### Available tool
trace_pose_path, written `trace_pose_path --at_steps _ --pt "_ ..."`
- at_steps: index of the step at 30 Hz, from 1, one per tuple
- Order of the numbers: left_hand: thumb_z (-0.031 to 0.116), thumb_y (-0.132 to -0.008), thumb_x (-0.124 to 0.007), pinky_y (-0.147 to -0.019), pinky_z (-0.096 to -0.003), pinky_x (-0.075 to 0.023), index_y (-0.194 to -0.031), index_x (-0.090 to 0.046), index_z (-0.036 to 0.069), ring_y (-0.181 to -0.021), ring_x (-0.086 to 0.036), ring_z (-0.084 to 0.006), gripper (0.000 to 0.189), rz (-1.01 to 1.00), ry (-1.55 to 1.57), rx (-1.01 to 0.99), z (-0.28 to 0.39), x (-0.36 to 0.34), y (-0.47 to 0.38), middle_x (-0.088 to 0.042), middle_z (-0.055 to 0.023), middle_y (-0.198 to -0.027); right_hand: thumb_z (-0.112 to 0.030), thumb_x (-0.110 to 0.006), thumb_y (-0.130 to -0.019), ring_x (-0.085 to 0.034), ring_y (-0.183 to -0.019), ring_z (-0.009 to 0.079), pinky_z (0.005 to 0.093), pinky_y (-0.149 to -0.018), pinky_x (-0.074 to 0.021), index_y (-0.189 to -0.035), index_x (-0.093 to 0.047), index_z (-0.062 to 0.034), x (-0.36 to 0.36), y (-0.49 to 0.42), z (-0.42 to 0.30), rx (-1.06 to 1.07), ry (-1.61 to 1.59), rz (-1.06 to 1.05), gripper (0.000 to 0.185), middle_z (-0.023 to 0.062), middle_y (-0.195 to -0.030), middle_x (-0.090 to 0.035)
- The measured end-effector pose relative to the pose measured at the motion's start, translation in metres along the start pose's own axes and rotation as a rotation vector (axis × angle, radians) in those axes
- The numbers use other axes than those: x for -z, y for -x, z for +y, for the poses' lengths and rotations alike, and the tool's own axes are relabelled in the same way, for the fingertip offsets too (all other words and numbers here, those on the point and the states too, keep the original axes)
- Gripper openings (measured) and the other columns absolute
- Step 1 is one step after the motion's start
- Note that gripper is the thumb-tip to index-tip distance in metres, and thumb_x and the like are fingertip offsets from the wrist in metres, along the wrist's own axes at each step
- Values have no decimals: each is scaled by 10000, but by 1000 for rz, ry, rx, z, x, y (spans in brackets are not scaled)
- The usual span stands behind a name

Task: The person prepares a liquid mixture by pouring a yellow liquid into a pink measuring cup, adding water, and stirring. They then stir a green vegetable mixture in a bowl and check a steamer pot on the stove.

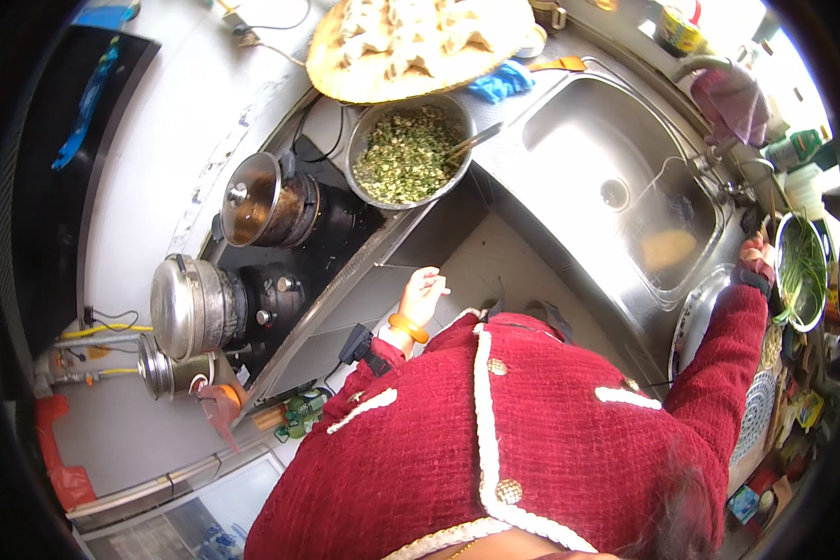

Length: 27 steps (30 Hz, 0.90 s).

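My left hand (422,299) hangs in front of the counter edge with loosely bent fingers and nothing in it. An amber-coloured bangle (409,328) circles that wrist. Over on the right, my right hand (757,250) reaches past the corner of the stainless steel sink (567,231). Its fingers are curled beside a white-rimmed basket (778,260) of long green stalks (803,262), and whether they grip anything is hard to see. Below the right forearm lies a large metal basin (693,322), partly covered by the sleeve. A yellowish oval thing (668,250) rests in the sink.
A metal bowl of chopped green filling (409,157) with a utensil stands left of the sink. Behind it is a round tray (336,73) of dumplings. A glass-lidded pot (252,203) and a steel pot (182,304) sit on the gas stove (336,224). The faucet (707,162) rises behind the sink.
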<state>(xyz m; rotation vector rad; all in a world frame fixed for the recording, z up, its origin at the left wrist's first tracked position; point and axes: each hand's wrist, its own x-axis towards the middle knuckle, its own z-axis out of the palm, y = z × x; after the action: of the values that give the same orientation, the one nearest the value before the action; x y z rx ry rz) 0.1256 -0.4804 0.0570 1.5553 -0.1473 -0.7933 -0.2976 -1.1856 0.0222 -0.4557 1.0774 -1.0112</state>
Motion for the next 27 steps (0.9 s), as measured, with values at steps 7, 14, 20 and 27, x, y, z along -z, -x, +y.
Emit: trace_pose_path --at_steps 7,14,20,27 --pt "143 -830 -601 -735 -267 -466 -1087 -477 30 -788 -598 -155 307 -9 -44 6 4 1 -3 -570 -80 -936 -70 -404 -838 -311 -461 108 253 -444 -295 -727 -458 -39 -87 92 14 -47 -373 -394 128 -11 -545 -343" --pt "155 -834 -603 -711 -228 -441 -1082 -485 50 -783 -587 -127 294 -103 -43 -31 13 5 -8 -564 -51 -914 -196 -453 -903 -318 -434 72 208 -404 -274 -748 -492 -90 -212 335 139 31 -119 -234 193 -46 -518 -360" --pt "126 -842 -588 -735 -248 -462 -1075 -492 15 -795 -589 -142 276 -250 -46 -83 39 4 -11 -566 -67 -918 -229 -482 -883 -276 -420 56 215 -391 -224 -751 -487 -98 -224 461 238 -245 231 -374 186 -61 -517 -328" --pt "368 -907 -459 -819 -271 -450 -1104 -496 19 -902 -577 -146 402 -658 51 181 83 -11 2 -583 -102 -1021 -213 -492 -868 -296 -406 49 204 -384 -203 -655 -499 -67 -244 506 240 -710 826 -801 258 -57 -493 -369"
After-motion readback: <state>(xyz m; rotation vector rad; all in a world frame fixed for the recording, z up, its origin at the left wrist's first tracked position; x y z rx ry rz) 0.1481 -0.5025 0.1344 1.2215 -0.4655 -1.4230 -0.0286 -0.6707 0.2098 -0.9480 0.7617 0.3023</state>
